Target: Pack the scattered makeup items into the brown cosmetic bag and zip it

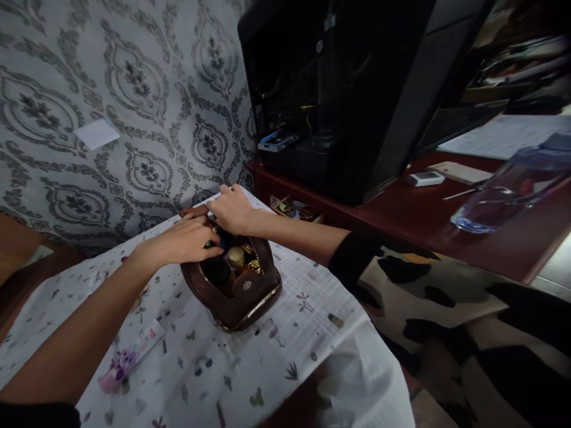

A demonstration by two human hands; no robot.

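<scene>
Bag gaping on the cloth-covered tabletop, brown, its zip parted, and from my remote seat I'm watching both hands at its mouth! I'd call the step in hand a reach in over the open top; the next move calls for clearance past the zip teeth and a light touch among the small things packed inside. Left hand first: palm down, fingers loosely bent across the opening, tips dipping toward the contents. And the right hand, over at the far end, fingers curled down near a brown strap. Is either one gripping anything? I can't tell from up here; the undersides are hidden and the bag's interior is dim. Below the fingers I pick out a pale round lid and, just right of it, a gold-coloured piece. Down by the left forearm lies a pink-and-purple item, apart from the bag, no hand on it.
</scene>
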